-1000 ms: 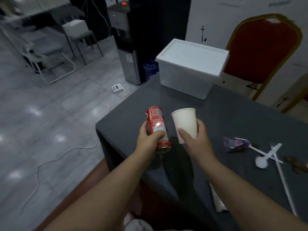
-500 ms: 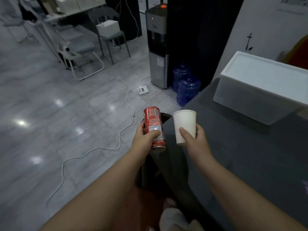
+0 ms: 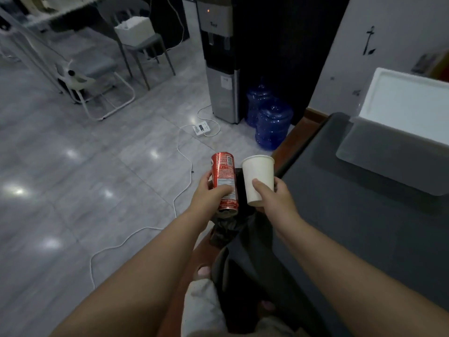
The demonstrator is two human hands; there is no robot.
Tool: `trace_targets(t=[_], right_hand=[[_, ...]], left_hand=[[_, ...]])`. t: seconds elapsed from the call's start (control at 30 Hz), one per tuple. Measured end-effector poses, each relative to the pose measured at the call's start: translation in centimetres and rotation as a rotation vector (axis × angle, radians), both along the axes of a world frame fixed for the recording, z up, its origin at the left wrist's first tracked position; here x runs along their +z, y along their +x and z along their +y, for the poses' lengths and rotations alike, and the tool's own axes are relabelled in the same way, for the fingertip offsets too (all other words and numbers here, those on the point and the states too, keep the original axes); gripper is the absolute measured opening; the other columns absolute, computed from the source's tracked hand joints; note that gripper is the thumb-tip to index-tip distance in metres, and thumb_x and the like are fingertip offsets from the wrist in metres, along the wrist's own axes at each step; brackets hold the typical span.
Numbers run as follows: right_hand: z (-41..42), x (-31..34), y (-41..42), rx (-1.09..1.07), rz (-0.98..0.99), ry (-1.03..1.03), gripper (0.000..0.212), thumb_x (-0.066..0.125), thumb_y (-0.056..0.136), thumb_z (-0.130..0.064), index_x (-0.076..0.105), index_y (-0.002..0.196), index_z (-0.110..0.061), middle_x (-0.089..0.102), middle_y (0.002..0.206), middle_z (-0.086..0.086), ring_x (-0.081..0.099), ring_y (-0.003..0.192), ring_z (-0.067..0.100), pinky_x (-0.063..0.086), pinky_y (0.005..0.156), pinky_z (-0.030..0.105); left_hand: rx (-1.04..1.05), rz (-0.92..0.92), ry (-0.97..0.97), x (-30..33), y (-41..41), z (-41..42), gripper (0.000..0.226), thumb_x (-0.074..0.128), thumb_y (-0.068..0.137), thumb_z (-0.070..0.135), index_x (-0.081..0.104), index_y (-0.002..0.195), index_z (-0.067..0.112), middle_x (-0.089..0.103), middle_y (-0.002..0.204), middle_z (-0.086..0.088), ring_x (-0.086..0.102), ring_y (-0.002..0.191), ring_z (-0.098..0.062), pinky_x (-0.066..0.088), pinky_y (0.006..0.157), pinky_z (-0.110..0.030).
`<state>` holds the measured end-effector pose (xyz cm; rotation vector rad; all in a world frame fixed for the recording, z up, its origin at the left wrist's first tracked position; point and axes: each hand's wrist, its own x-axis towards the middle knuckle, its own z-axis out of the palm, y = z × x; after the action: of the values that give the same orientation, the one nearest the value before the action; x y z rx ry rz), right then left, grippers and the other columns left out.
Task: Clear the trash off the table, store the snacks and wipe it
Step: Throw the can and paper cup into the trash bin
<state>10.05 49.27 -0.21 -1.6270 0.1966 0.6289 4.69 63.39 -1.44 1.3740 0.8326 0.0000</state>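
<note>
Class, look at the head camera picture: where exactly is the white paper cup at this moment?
The white paper cup is near centre, held in the right hand, just right of the red can, beside the table's corner.

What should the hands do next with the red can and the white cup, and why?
Probably lower both and let go over the black trash bag. The left hand grips the red metal drink can and the right hand grips the white paper cup, both already past the dark grey table edge, with the bag just below them.
</note>
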Motion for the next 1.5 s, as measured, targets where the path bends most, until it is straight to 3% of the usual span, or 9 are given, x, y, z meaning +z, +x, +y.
trace_targets(t=[0.47, 0.57, 0.73, 0.8, 0.9, 1.0, 1.07, 1.2, 1.5], right_hand=[[10.2, -7.7, 4.7, -0.372, 0.353, -0.09, 0.059, 0.06, 0.09, -0.033, 0.035, 0.141, -0.015, 0.056, 0.124, 0.01, 0.057, 0.078, 0.014, 0.041, 0.054, 0.024], [10.9, -9.5, 6.1, -0.398, 0.366, -0.149, 0.063, 0.06, 0.09, -0.033, 0.032, 0.143, -0.015, 0.053, 0.131, 0.009, 0.056, 0.078, 0.013, 0.039, 0.053, 0.022], [10.7, -12.5, 8.2, -0.318, 0.398, -0.266, 0.083, 0.059, 0.089, -0.04, 0.01, 0.152, -0.017, 0.039, 0.148, 0.008, 0.049, 0.125, 0.025, 0.037, 0.088, 0.03], [10.3, -13.2, 8.2, -0.257, 0.341, -0.364, 0.078, 0.059, 0.091, -0.033, 0.015, 0.152, -0.014, 0.032, 0.152, 0.008, 0.039, 0.134, 0.025, 0.034, 0.098, 0.028], [10.2, -13.4, 7.3, -0.185, 0.223, -0.48, 0.066, 0.059, 0.091, -0.025, 0.028, 0.148, -0.015, 0.038, 0.149, 0.006, 0.042, 0.131, 0.024, 0.035, 0.1, 0.026], [10.5, -12.6, 6.4, -0.194, 0.14, -0.469, 0.057, 0.056, 0.093, -0.025, 0.034, 0.146, -0.019, 0.041, 0.148, 0.003, 0.042, 0.132, 0.02, 0.034, 0.102, 0.025], [10.5, -11.3, 5.9, -0.25, 0.078, -0.441, 0.05, 0.054, 0.094, -0.023, 0.041, 0.142, -0.021, 0.045, 0.145, 0.002, 0.044, 0.131, 0.017, 0.035, 0.098, 0.021], [10.0, -7.4, 5.1, -0.39, -0.089, -0.358, 0.038, 0.055, 0.093, -0.02, 0.054, 0.131, -0.023, 0.054, 0.134, -0.005, 0.053, 0.116, 0.005, 0.04, 0.083, 0.007], [1.3, 0.2, 1.7, -0.641, -0.268, -0.418, 0.035, 0.055, 0.094, -0.023, 0.053, 0.129, -0.022, 0.055, 0.13, -0.01, 0.05, 0.121, 0.007, 0.039, 0.102, 0.024]], left_hand=[[-0.419, 0.155, 0.036, -7.8, 9.7, 8.7, 0.069, 0.065, 0.078, 0.009, 0.036, 0.138, 0.025, 0.06, 0.119, -0.005, 0.061, 0.103, -0.023, 0.051, 0.092, -0.044], [-0.464, 0.173, 0.075, -9.7, 11.5, 9.2, 0.062, 0.064, 0.078, 0.009, 0.04, 0.133, 0.025, 0.061, 0.11, -0.002, 0.062, 0.096, -0.019, 0.052, 0.084, -0.036], [-0.564, 0.206, 0.097, -12.9, 14.0, 9.7, 0.065, 0.06, 0.08, 0.009, 0.036, 0.138, 0.025, 0.058, 0.115, -0.001, 0.058, 0.103, -0.02, 0.051, 0.089, -0.031], [-0.689, 0.189, 0.219, -13.3, 14.0, 9.9, 0.048, 0.056, 0.085, 0.007, 0.044, 0.128, 0.026, 0.054, 0.103, 0.007, 0.055, 0.095, -0.012, 0.045, 0.085, -0.015], [-0.772, 0.233, 0.313, -13.8, 13.3, 10.4, 0.067, 0.055, 0.089, 0.016, 0.025, 0.148, 0.022, 0.049, 0.138, -0.001, 0.049, 0.123, -0.018, 0.037, 0.103, -0.025], [-0.788, 0.22, 0.316, -13.1, 12.4, 10.4, 0.067, 0.052, 0.091, 0.015, 0.021, 0.15, 0.021, 0.045, 0.144, -0.004, 0.048, 0.112, -0.008, 0.036, 0.091, -0.02], [-0.794, 0.207, 0.327, -12.3, 12.3, 9.9, 0.065, 0.052, 0.092, 0.018, 0.021, 0.149, 0.021, 0.043, 0.145, -0.003, 0.047, 0.112, -0.008, 0.035, 0.088, -0.02], [-0.81, 0.083, 0.37, -8.8, 12.9, 7.6, 0.059, 0.051, 0.093, 0.026, 0.027, 0.147, 0.022, 0.04, 0.148, -0.001, 0.04, 0.133, -0.018, 0.034, 0.108, -0.029], [-0.945, -0.276, 0.297, -0.6, 12.3, -1.8, 0.052, 0.054, 0.092, 0.03, 0.038, 0.142, 0.023, 0.044, 0.144, 0.006, 0.041, 0.131, -0.009, 0.033, 0.11, -0.03]])
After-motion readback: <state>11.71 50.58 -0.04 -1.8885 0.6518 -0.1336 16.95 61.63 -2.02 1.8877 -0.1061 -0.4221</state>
